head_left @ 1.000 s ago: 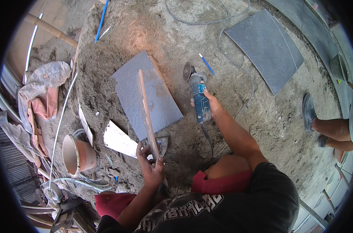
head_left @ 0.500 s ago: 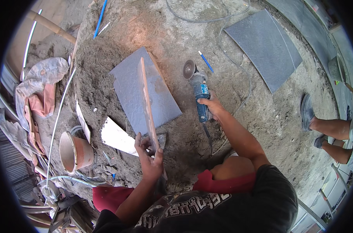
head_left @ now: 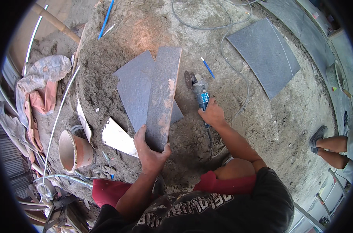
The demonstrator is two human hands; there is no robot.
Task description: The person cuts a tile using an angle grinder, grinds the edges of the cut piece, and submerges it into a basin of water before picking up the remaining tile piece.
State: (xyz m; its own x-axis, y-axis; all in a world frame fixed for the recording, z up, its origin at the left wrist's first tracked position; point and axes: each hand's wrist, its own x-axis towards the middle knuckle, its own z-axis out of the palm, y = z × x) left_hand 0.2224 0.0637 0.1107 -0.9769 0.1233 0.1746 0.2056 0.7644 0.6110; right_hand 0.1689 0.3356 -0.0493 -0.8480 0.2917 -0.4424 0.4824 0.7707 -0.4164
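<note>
My left hand [head_left: 150, 154] grips the near end of a long dark grey tile strip [head_left: 160, 97], thumb on its right edge and fingers on its left. The strip's broad face shows, with pale chipped patches along its right side. Beneath it lies a larger grey tile [head_left: 133, 79], partly covered. My right hand [head_left: 214, 113] is closed round the body of a blue angle grinder [head_left: 202, 95], whose disc points away from me. The disc is apart from the strip. A blue marker pen [head_left: 208, 68] lies on the ground beyond the grinder.
Another grey tile [head_left: 262, 58] with a pale line lies at right. The grinder's cord [head_left: 246, 87] loops over rough ground. A bucket [head_left: 81, 153] and a white offcut [head_left: 118, 136] are at left. Another person's legs [head_left: 332, 149] are at far right.
My left hand has turned the tile strip from edge-on to broad face up and shifted it right. My right hand has changed its hold on the grinder. The other person's feet have moved.
</note>
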